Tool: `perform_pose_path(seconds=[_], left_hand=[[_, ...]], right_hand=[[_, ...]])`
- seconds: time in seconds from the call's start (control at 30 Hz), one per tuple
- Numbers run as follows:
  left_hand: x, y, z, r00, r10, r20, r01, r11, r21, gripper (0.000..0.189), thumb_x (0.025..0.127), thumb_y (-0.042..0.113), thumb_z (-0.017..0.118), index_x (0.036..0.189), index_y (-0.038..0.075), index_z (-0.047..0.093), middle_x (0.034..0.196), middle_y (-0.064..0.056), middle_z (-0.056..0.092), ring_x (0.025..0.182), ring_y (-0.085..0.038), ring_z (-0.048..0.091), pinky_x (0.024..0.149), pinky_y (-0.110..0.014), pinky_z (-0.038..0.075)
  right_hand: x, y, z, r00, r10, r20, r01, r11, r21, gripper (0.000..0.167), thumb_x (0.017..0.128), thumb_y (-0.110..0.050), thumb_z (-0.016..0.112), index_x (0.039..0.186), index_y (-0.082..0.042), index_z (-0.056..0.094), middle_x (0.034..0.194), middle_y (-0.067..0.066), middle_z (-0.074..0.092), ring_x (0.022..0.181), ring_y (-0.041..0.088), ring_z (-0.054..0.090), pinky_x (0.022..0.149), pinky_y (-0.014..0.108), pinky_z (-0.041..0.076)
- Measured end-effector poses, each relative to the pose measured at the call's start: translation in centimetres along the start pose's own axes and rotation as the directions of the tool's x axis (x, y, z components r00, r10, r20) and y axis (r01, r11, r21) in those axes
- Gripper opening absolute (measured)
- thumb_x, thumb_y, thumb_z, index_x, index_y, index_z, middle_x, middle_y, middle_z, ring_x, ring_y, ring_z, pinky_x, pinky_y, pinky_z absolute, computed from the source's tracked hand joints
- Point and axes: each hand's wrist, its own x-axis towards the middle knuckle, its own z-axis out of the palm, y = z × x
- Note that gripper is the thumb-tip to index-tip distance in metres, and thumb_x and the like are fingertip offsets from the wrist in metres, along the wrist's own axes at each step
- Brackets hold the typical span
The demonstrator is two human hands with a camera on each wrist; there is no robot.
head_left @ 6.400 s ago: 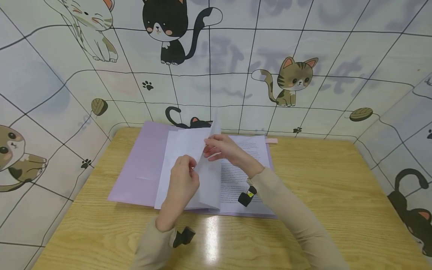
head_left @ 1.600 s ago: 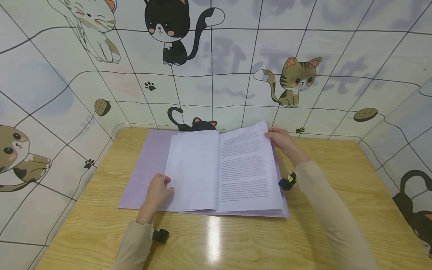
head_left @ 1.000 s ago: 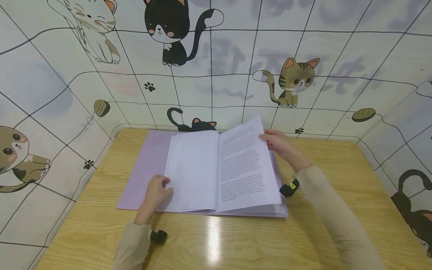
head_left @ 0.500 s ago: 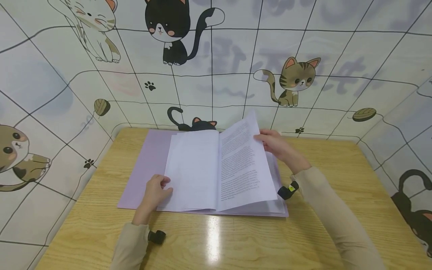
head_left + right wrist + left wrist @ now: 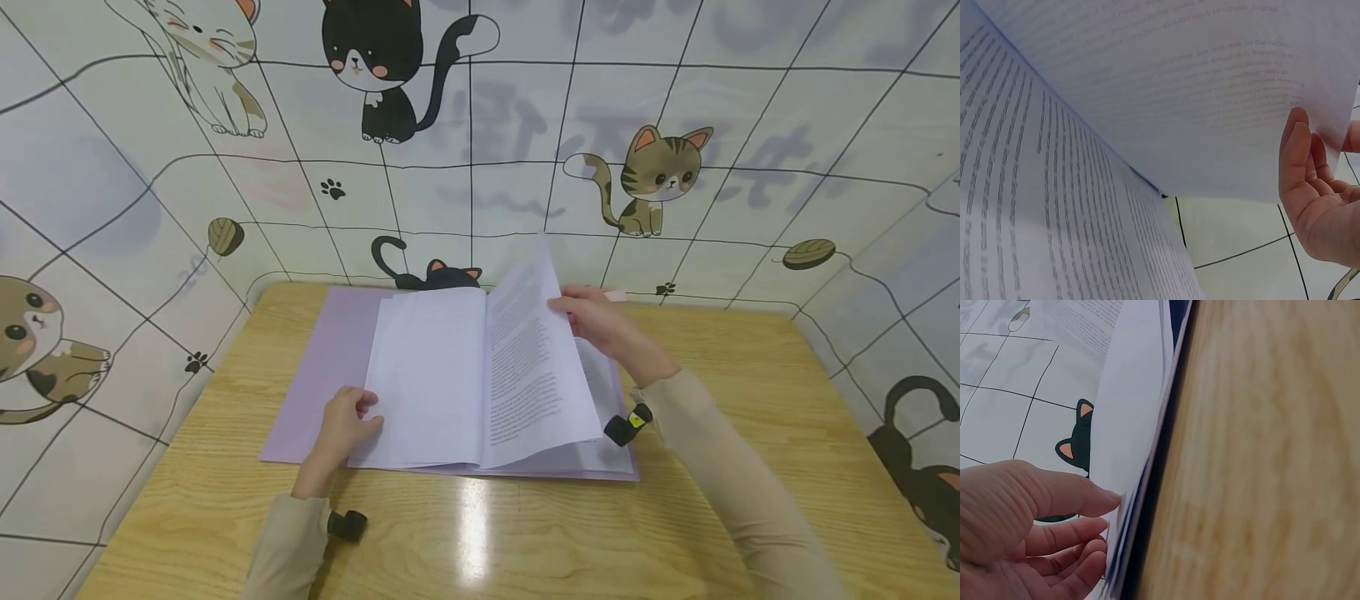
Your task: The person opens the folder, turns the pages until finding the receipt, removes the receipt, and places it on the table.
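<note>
A lilac folder lies spread out on the table, with white paper sheets inside. My right hand pinches the outer edge of a printed page between thumb and fingers. That page is lifted and curves up from the fold, its text showing through from behind in the right wrist view. Beneath it lies another printed sheet. My left hand rests at the lower left edge of the blank left page. In the left wrist view its thumb touches the paper's edge, fingers loosely bent.
The wooden table extends around the folder. Behind it stands a white wall covering with grid lines and cartoon cats. A pale pink tab shows beyond the right hand. Each wrist carries a small black camera.
Earlier both hands were at a raised sheet near the middle. Over the last second my right hand has moved left, lifting the printed page further off the stack. My left hand has stayed nearly still.
</note>
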Motion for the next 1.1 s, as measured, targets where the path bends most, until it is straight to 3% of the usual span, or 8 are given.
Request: perform_pose_path(seconds=[0.43,0.63,0.77,1.0,1.1], left_hand=[[-0.2,0.4,0.1,1.000,0.003,-0.003,-0.003,1.000,0.008,0.029,0.073,0.001,0.071,0.097,-0.011,0.060,0.087,-0.017,0.055,0.078,-0.027,0.051,0.070,-0.038,0.046],[-0.3,0.6,0.2,0.997,0.054,-0.063,-0.056,0.998,-0.035,0.026,0.074,0.001,0.069,0.095,-0.011,0.060,0.086,-0.018,0.057,0.078,-0.028,0.053,0.071,-0.039,0.047],[-0.1,1.1,0.3,0.986,0.115,-0.118,-0.120,0.992,-0.031,0.025,0.074,0.000,0.071,0.094,-0.010,0.061,0.085,-0.018,0.060,0.079,-0.030,0.055,0.072,-0.041,0.048],[0.0,3.8,-0.3,0.969,0.196,-0.147,-0.212,0.972,-0.100,0.022,0.075,-0.001,0.072,0.093,-0.009,0.063,0.088,-0.020,0.062,0.080,-0.030,0.059,0.072,-0.042,0.052],[0.0,5.5,-0.6,0.962,0.235,-0.139,-0.253,0.958,-0.133,0.020,0.076,0.000,0.071,0.093,-0.009,0.063,0.088,-0.020,0.063,0.079,-0.029,0.060,0.071,-0.041,0.053]], right_hand=[[0.6,-0.2,2.6,0.997,-0.070,0.041,0.066,0.995,0.074,0.034,0.094,-0.008,0.047,0.122,0.012,0.047,0.091,0.001,0.062,0.075,0.012,0.062,0.070,0.025,0.050],[1.0,-0.5,3.7,0.997,-0.063,0.052,0.057,0.993,0.103,0.037,0.094,-0.007,0.047,0.127,0.010,0.044,0.096,0.002,0.060,0.078,0.012,0.062,0.072,0.025,0.050],[1.4,-0.8,4.5,0.997,-0.056,0.046,0.051,0.993,0.105,0.030,0.093,-0.008,0.050,0.118,0.007,0.049,0.096,0.003,0.060,0.079,0.012,0.061,0.073,0.026,0.050],[2.1,-0.8,5.8,0.997,-0.060,0.056,0.054,0.992,0.110,0.005,0.092,-0.007,0.051,0.091,-0.003,0.054,0.087,0.003,0.058,0.074,0.014,0.058,0.069,0.028,0.049],[2.4,-0.8,6.2,0.994,-0.075,0.074,0.067,0.993,0.102,0.008,0.092,-0.007,0.051,0.084,-0.004,0.052,0.081,0.002,0.056,0.071,0.014,0.056,0.067,0.027,0.048]])
